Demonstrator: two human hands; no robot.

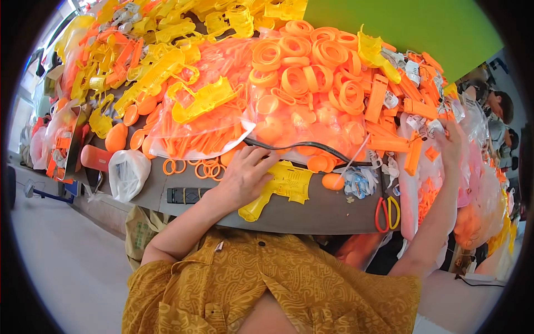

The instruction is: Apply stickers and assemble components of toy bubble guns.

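My left hand [247,173] rests on the table edge side of the heap, fingers stretched and somewhat apart, its thumb side against a yellow plastic toy-gun shell half [292,181]. Just beyond its fingertips runs a black cable [311,146]. Far to the right, my right hand [449,143] reaches into a pile of orange block-like parts [413,153] with small white wired pieces. Its fingers are closed around a small white wired part [435,129], partly hidden by them.
Orange rings [295,80] fill a clear bag mid-table, beside a bag of orange sticks [194,136]. Yellow shells [161,72] lie heaped at the back left. Scissors [387,214] with red and yellow handles sit at the front edge. A white bag [128,175] stands left.
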